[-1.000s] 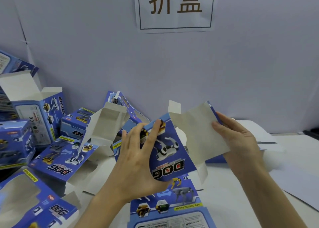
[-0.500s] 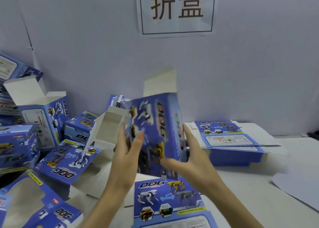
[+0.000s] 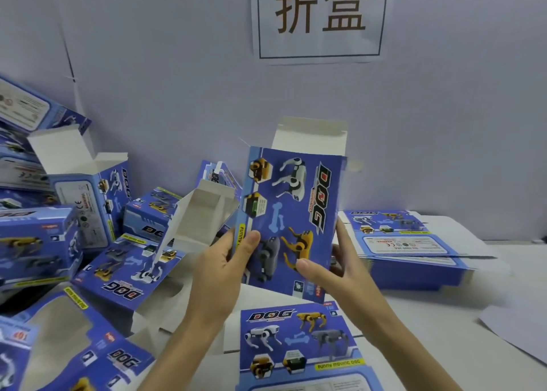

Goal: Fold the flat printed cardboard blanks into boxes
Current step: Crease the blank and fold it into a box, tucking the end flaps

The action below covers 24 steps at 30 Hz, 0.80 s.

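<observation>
I hold a blue printed "DOG" box [image 3: 291, 213] upright in front of me, its broad face toward the camera and a white top flap standing up. My left hand [image 3: 228, 260] grips its lower left edge, thumb on the front face. My right hand [image 3: 331, 267] grips its lower right edge, thumb on the front and fingers behind. A flat blank [image 3: 299, 346] lies on the table just below. A stack of flat blanks [image 3: 399, 242] sits at the right.
Several folded and half-folded blue boxes [image 3: 88, 201] are heaped at the left against the wall, one open white-lined box [image 3: 201, 213] close to my left hand. A paper sign [image 3: 321, 17] hangs on the wall. White paper [image 3: 521, 325] lies at the far right.
The box went from a tilted, half-open blank to an upright box, then turned its broad face toward me. Both hands shifted to grip its lower edges.
</observation>
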{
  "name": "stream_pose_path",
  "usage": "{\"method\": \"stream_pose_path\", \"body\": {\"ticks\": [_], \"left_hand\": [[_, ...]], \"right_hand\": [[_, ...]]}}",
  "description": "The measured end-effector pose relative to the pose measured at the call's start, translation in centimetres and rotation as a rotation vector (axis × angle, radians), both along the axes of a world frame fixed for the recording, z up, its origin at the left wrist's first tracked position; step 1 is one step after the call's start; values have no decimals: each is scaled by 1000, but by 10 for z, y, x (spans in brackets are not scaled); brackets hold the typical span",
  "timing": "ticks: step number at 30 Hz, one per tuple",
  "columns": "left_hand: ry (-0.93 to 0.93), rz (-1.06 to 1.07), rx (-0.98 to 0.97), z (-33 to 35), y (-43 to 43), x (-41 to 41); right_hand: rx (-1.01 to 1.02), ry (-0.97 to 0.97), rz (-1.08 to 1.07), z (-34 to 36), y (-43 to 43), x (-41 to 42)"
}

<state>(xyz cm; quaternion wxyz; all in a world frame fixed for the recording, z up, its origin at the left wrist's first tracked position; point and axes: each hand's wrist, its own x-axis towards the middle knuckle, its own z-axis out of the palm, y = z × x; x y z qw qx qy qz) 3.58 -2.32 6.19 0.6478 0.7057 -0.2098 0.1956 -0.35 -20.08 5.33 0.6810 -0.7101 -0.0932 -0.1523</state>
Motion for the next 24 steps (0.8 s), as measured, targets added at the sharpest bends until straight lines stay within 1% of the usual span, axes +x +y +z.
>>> {"method": "stream_pose_path", "body": {"ticks": [3,6,7,8,10,11,12,13,14,15,17,19,20,22,23,24], "left_hand": [[-10,41,-43,-3,-4,0],[-42,69,-23,-2,-2,-1],[-13,38,-5,2,3,0],[38,-39,17,7,9,2],[221,-281,99,17,21,4],[316,-361,156,21,25,3],[375,-393,196,23,29,3],[400,-384,189,26,33,3],[390,-351,130,29,36,3],[384,-309,26,33,39,2],[319,-150,-182,41,52,3],[160,98,-302,49,69,4],[60,279,-306,51,78,5],[-144,687,-195,53,97,7],[-239,841,-113,52,106,8],[-311,941,-34,49,113,11]], "right_hand": [[-20,-1,-16,0,-6,1],[43,3,-11,-1,-8,3],[81,12,-3,-2,-8,4],[131,23,8,-3,-9,5],[254,49,40,-4,-11,7],[299,59,62,-3,-11,7],[316,71,90,-4,-11,7],[309,86,123,-5,-10,7],[286,106,156,-5,-8,8],[264,125,180,-6,-7,9],[244,157,182,-8,-4,12],[240,162,169,-11,-4,14],[243,163,165,-11,-4,16],[247,168,148,-13,-5,17],[246,170,142,-13,-6,17],[240,171,136,-13,-6,18]]}}
